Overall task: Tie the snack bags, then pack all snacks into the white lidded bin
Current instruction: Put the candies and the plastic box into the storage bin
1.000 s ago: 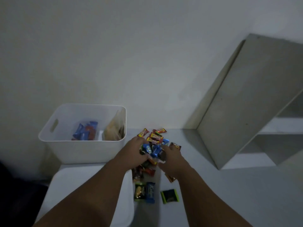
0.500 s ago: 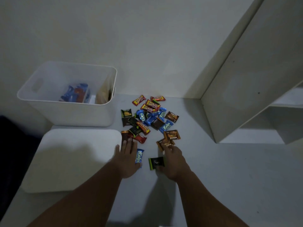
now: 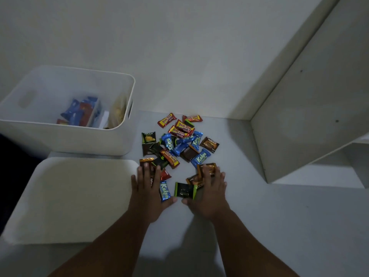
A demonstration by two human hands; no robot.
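Note:
A pile of small wrapped snacks [image 3: 179,142] in red, blue, brown and black lies on the pale surface. My left hand [image 3: 148,189] lies flat with straight fingers over a brown packet at the pile's near left, beside a blue packet [image 3: 165,191]. My right hand [image 3: 209,193] lies flat on orange-brown packets at the near right, its thumb next to a black and green packet [image 3: 184,189]. The white bin [image 3: 65,137] stands at the left with blue and red snack bags [image 3: 79,113] inside.
The bin's white lid [image 3: 73,196] lies flat in front of the bin, touching my left hand's side. A pale shelf unit [image 3: 311,108] leans in at the right. A wall closes off the back.
Both hands let go of the raised handful, and the snacks now lie spread out. The hands came back to the pile's near edge and slid slightly forward onto the packets.

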